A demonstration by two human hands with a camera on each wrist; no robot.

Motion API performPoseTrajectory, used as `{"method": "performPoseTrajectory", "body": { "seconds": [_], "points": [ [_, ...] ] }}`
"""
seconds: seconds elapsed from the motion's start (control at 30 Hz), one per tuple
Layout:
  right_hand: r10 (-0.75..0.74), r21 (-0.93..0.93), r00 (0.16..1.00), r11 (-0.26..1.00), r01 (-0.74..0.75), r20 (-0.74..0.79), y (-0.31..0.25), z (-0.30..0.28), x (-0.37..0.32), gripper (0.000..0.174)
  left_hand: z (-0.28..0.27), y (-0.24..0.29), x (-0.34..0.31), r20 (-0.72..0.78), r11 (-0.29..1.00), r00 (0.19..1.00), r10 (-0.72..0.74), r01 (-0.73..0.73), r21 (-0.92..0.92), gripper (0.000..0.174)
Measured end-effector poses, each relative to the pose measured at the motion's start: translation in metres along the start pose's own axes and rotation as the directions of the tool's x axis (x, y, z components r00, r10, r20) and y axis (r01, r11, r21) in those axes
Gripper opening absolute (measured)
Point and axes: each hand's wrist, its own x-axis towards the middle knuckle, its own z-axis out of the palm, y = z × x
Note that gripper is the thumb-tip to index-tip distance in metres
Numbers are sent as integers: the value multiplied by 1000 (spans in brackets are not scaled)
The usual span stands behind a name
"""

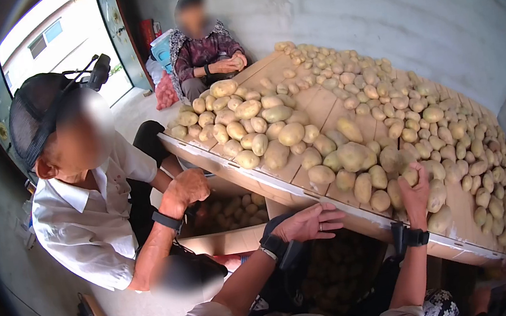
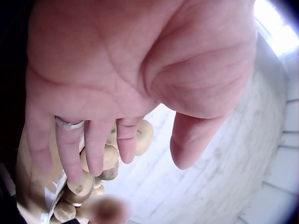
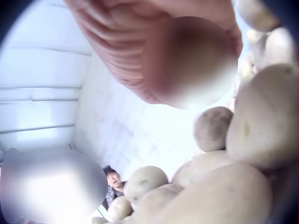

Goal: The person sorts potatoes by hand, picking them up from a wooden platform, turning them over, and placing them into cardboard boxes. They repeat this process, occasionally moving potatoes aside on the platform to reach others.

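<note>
Head view. The left hand, at 5 o'clock, lies flat and wide with straight fingers at the near rim of the wooden table, holding nothing. The left wrist view confirms a bare palm, a ring on one finger, and potatoes just beyond the fingertips. The right hand, at 4 o'clock, rests extended fingers on the potatoes heaped across the table. It grips none, and its own wrist view is too blurred to add detail. A person in a white shirt leans in at 9 o'clock. A seated person waits at 12 o'clock.
</note>
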Motion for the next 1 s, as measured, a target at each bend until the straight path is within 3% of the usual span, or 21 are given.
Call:
{"method": "performPoseTrajectory", "body": {
  "seconds": [0.03, 0.07, 0.17, 0.23, 0.27, 0.37, 0.4, 0.43, 0.5, 0.57, 0.6, 0.63, 0.7, 0.8, 1.0],
  "points": [
    [70, 329, 989, 938, -111, 133, -2, -3, -9, 33, 1, 0, 1, 2, 1000, 1000, -8, 8, -6, 48],
    [-90, 336, 994, 939, 65, 57, -7, 4, -22, 26, 1, 1, 2, 16, 999, 999, -30, 30, -12, 50],
    [-201, 495, 951, 867, 61, 235, -30, 37, -73, 30, 1, 2, 6, 54, 998, 997, -62, 62, 12, 55],
    [-377, 449, 852, 872, 195, 362, -35, 64, -103, 38, 1, 0, 6, 108, 997, 991, -78, 81, -20, 57],
    [-539, 371, 743, 834, 408, 396, -47, 69, -109, 41, 17, -3, 2, -100, 998, 995, -10, 17, 63, 60],
    [-686, 201, 594, 709, 676, 420, -40, 83, -115, 46, 18, -3, 1, -182, 990, 983, -29, 54, 131, 59],
    [-683, 201, 597, 712, 673, 420, -43, 80, -113, 46, 23, -4, -1, -294, 997, 954, -54, 67, 37, 56],
    [-645, 156, 647, 747, 646, 407, -47, 76, -109, 45, 17, -6, 0, -294, 997, 954, -54, 68, 39, 56],
    [-607, 109, 696, 778, 619, 384, -41, 72, -100, 45, -2, -11, 4, -212, 999, 977, 0, 9, 39, 55],
    [-517, 321, 735, 854, 409, 439, -27, 69, -96, 43, 5, -5, 4, -174, 1000, 985, -4, 5, 5, 53],
    [-479, 326, 768, 873, 363, 425, -23, 66, -97, 40, -1, -5, 3, -112, 1000, 994, -9, 10, 5, 52],
    [-477, 324, 766, 874, 362, 431, -20, 64, -98, 40, -3, -4, 3, -51, 1000, 999, -9, 10, 9, 50],
    [-419, 289, 811, 902, 320, 409, -15, 63, -97, 38, -3, -3, 1, -76, 1000, 997, -10, 9, -8, 49],
    [-455, 321, 785, 884, 341, 419, -21, 69, -101, 31, -5, -4, 1, -107, 998, 994, -35, 29, -60, 49],
    [-444, 347, 800, 883, 315, 405, -4, 82, -104, 27, 17, 3, -4, -131, 994, 990, -43, 56, 97, 52]
  ]
}}
